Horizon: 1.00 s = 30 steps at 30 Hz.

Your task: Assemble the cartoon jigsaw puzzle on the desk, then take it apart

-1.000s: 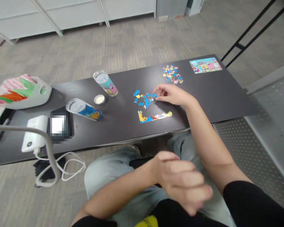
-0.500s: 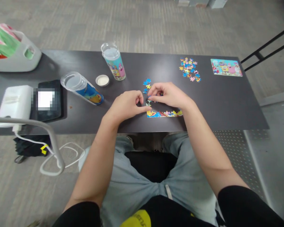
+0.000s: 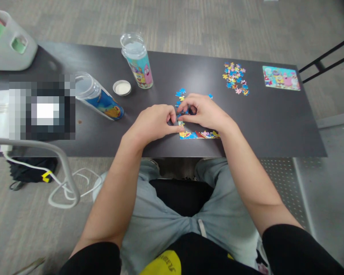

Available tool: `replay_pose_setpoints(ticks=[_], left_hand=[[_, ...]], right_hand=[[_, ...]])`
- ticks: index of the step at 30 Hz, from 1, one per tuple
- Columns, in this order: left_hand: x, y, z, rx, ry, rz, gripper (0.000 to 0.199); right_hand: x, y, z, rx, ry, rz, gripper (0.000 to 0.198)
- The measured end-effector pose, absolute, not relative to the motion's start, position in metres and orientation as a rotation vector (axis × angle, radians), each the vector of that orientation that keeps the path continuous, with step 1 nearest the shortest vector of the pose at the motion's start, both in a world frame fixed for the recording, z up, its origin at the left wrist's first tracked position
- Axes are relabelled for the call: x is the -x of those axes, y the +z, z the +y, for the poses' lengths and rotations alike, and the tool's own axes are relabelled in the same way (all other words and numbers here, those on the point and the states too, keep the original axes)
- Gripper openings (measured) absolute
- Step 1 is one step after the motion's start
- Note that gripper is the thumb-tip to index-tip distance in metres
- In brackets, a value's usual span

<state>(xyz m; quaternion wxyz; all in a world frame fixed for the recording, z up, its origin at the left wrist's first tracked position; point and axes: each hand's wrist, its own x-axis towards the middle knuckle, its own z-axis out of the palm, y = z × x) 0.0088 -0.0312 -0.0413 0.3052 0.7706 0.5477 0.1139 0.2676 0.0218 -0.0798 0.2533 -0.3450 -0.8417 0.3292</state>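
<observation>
Head camera shows left hand (image 3: 153,124) and right hand (image 3: 203,112) pinching small blue cardboard puzzle pieces (image 3: 180,93) above the colourful joined puzzle strip (image 3: 199,134) on the dark table (image 3: 275,114); gentle, flat pressing should work best.

Two hands, left (image 3: 154,124) and right (image 3: 205,112), meet on the counter (image 3: 275,114). Left of them are two tubes, upright (image 3: 137,61) and lying (image 3: 99,97), and one lid (image 3: 122,88). Right of them are one loose pile (image 3: 235,78) and one picture card (image 3: 281,78).

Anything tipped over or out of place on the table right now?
One clear tube lies on its side left of the hands, while its twin stands upright; a loose white lid sits between them. Nothing looks spilled.
</observation>
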Motion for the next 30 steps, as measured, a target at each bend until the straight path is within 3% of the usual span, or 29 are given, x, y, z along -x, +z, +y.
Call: replay_pose_setpoints(ticks=[6,12,19,24,30], left_hand=[[-0.006,-0.039,-0.027,-2.036,0.270,1.444,0.038],[-0.001,-0.031,-0.020,-1.995,0.234,1.402,0.034],[-0.016,-0.030,-0.010,-2.056,0.438,1.508,0.014],[-0.032,-0.036,-0.004,-2.078,0.395,1.601,0.016],[-0.033,-0.039,0.005,-2.028,0.353,1.708,0.018]], right_hand=[[-0.299,-0.064,0.019,1.049,0.741,-2.146,0.011],[-0.352,-0.061,0.013,1.249,0.795,-2.122,0.016],[-0.356,-0.071,0.000,1.135,0.803,-2.206,0.023],[-0.332,-0.071,-0.006,1.013,0.809,-2.406,0.039],[-0.347,-0.073,0.000,1.099,0.760,-2.437,0.036]])
